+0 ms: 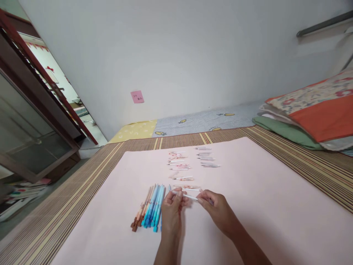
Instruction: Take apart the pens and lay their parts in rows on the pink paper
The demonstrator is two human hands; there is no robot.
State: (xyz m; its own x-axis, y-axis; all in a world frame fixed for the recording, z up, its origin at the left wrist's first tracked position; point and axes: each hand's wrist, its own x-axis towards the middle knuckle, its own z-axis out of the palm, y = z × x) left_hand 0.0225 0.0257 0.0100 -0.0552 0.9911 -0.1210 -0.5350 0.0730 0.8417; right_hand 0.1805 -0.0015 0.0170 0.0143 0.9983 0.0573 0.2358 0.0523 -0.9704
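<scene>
My left hand (172,209) has its thumb and fingers closed on one end of a slim white pen refill (191,197). At the other end, my right hand (216,208) pinches it, so the refill spans the gap between both hands, just above the pink sheet (261,191). Left of my left hand lies a bundle of pens, some blue (154,208) and some peach with brown ends (141,209). Beyond my hands, several thin refills and printed pen barrels (179,168) lie in a column. A second column of see-through pen parts (209,159) lies farther right.
The pink sheet covers a striped mat (93,165). Folded bedding (311,121) is piled at the right, with a chequered cloth (190,123) along the wall. A pink note (137,96) sticks to the wall. A door (33,121) stands at the left.
</scene>
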